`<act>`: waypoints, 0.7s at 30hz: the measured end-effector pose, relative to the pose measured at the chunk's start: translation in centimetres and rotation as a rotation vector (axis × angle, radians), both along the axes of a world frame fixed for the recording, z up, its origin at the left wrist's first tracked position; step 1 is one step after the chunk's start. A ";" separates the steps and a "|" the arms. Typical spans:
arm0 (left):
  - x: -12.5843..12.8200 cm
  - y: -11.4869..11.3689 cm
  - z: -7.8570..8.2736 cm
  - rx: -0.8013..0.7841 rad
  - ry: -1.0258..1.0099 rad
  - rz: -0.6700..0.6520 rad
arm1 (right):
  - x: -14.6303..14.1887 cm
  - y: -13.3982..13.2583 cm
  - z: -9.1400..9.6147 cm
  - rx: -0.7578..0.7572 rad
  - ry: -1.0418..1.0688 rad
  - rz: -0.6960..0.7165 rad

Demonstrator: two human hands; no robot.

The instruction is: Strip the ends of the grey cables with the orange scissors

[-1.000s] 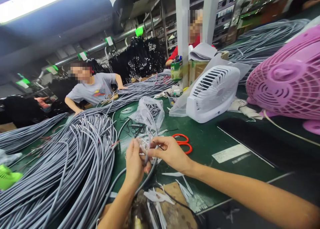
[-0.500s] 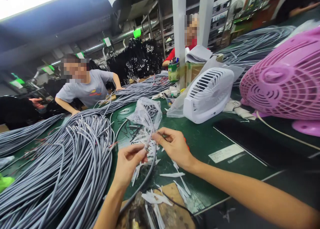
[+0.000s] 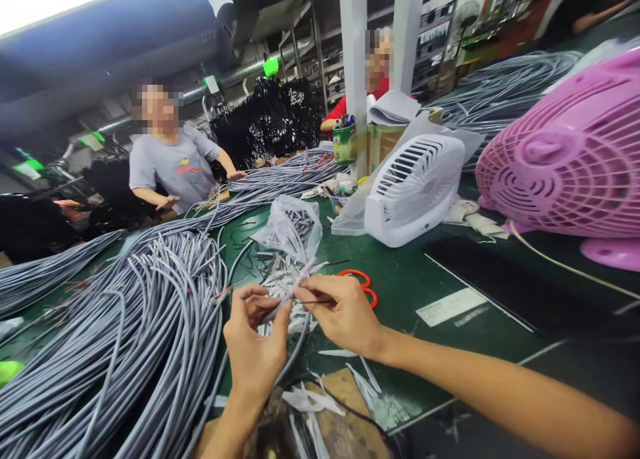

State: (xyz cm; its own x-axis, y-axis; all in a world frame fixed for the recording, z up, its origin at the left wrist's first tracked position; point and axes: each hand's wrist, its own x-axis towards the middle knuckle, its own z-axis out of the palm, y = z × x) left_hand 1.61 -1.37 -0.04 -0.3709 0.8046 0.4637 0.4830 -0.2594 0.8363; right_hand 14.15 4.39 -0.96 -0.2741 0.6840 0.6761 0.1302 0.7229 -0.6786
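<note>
Between my hands is the end of a grey cable (image 3: 299, 344), its stripped, pale tip pointing away from me. My left hand (image 3: 257, 342) closes around the cable, thumb against the fingers. Just to its right, my right hand (image 3: 345, 312) pinches at the same cable near the tip. A thin dark strip (image 3: 317, 302) sticks out across the right fingers; whether it is a tool or a piece of tubing I cannot tell. Beneath the hands lie white scraps (image 3: 283, 282). Orange-handled scissors (image 3: 371, 297) rest just beyond my right hand.
A large bundle of grey cables (image 3: 150, 339) fills the left side. Ahead sits a clear bag of short grey pieces (image 3: 295, 227). A white fan (image 3: 415, 189) and a pink fan (image 3: 555, 152) stand at right, near a black mat (image 3: 500, 285). A co-worker (image 3: 175, 159) stands across the table.
My left hand has turned more upright around the cable, and my right hand has come slightly lower. The scissors' handles now show. The co-worker across has straightened and lifted a hand off the cables.
</note>
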 end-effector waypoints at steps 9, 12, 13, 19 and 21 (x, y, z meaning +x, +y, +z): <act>-0.4 0.8 0.1 -0.088 -0.093 -0.074 | 0.5 -2.0 -1.2 0.571 0.044 0.089; -0.7 0.9 0.4 -0.164 -0.350 -0.188 | 0.1 -2.1 -1.1 0.443 0.029 0.083; -0.7 0.9 0.4 -0.170 -0.413 -0.229 | 0.0 -1.9 -1.0 0.349 0.002 0.060; -0.4 0.7 0.4 -0.201 -0.502 -0.322 | 0.0 -0.6 -0.4 0.140 -0.067 0.013; -0.3 0.6 0.3 -0.204 -0.494 -0.316 | 0.1 -0.6 -0.4 0.141 -0.078 0.019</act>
